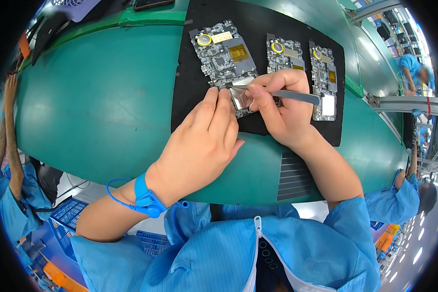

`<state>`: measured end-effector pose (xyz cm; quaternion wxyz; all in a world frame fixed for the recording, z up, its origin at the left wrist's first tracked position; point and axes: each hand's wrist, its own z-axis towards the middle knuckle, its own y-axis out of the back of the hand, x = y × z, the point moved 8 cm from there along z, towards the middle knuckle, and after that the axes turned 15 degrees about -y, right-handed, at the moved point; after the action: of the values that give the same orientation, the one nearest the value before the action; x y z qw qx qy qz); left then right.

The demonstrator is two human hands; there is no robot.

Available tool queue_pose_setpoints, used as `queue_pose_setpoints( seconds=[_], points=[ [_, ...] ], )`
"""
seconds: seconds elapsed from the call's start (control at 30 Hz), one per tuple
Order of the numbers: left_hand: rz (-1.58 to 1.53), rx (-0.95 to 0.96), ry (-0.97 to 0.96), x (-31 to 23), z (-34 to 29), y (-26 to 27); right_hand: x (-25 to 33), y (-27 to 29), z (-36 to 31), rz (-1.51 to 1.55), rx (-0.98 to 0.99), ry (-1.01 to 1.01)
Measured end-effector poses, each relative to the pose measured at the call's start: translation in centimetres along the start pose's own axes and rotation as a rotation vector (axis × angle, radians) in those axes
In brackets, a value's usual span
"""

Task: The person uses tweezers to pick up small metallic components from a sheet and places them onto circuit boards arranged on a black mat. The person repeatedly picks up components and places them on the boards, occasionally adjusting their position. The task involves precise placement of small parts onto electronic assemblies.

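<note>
Three grey circuit boards lie in a row on a black mat [190,97]. The left board [222,53] is the largest, with a round coin cell and a gold patch. My left hand [204,138] rests on the mat, its fingertips pressing the near end of that board beside a shiny metal square [239,98]. My right hand [282,107] holds metal tweezers [297,96], whose tips reach left over the shiny square. The middle board [283,52] is partly hidden behind my right hand. The right board [323,78] lies apart, untouched.
The mat lies on a green bench [97,107]. A blue wrist strap [145,194] with a coiled cord is on my left wrist. Other people in blue coats are at the left edge [7,160] and right edge [404,194]. Blue crates [68,216] stand below the bench.
</note>
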<state>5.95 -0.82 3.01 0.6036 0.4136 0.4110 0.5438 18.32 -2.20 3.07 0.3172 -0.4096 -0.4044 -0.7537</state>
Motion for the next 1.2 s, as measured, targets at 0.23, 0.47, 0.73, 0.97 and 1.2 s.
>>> queue_pose_setpoints(
  seconds=[0.23,0.47,0.73,0.97,1.2],
  points=[
    [0.008,-0.009,0.004,0.0,0.3,0.1,0.5,-0.3,0.1,-0.147,0.035,0.074],
    [-0.172,-0.109,0.054,0.9,0.6,0.9,0.6,3.0,0.1,0.268,-0.077,-0.184],
    [-0.794,-0.300,0.751,8.7,-4.8,1.2,-3.7,21.3,-6.1,0.310,-0.335,-0.644],
    [-1.343,-0.272,0.920,12.9,-3.5,-1.6,-8.6,22.4,-9.5,0.323,-0.292,-1.101],
    [-1.377,-0.146,0.700,6.5,3.9,3.0,-6.9,23.4,-14.7,0.237,-0.226,-1.146]
  ],
)
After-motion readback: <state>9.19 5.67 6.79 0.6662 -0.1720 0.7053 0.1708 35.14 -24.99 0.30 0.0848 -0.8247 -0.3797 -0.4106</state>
